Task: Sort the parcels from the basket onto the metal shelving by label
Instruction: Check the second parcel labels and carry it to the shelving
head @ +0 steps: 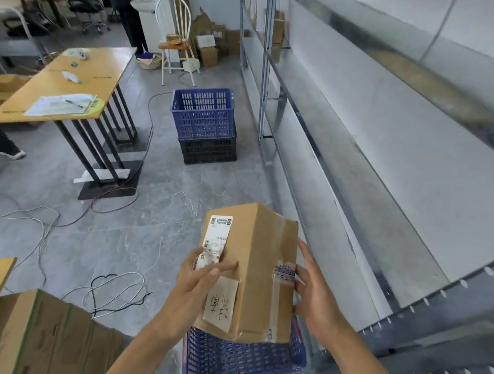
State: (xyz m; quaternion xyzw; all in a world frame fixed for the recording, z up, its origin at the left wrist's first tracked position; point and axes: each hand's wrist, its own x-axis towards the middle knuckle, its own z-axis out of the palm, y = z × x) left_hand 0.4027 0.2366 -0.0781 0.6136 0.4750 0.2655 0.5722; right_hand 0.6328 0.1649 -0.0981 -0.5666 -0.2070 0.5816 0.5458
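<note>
I hold a brown cardboard parcel (259, 266) upright above a blue plastic basket (231, 363) on the floor. A white shipping label and a handwritten paper note are stuck on its left face. My left hand (200, 279) grips that labelled face, fingers over the label's lower end. My right hand (314, 289) presses the taped right side. The metal shelving (389, 200) runs along the right, its long grey shelf level with the parcel and bare where I can see it.
A second blue basket stacked on a black one (205, 122) stands further down the aisle. A yellow table (68, 85) is at left, loose cables (115, 291) cross the floor, a large carton (41, 339) sits at bottom left. People stand at the left and back.
</note>
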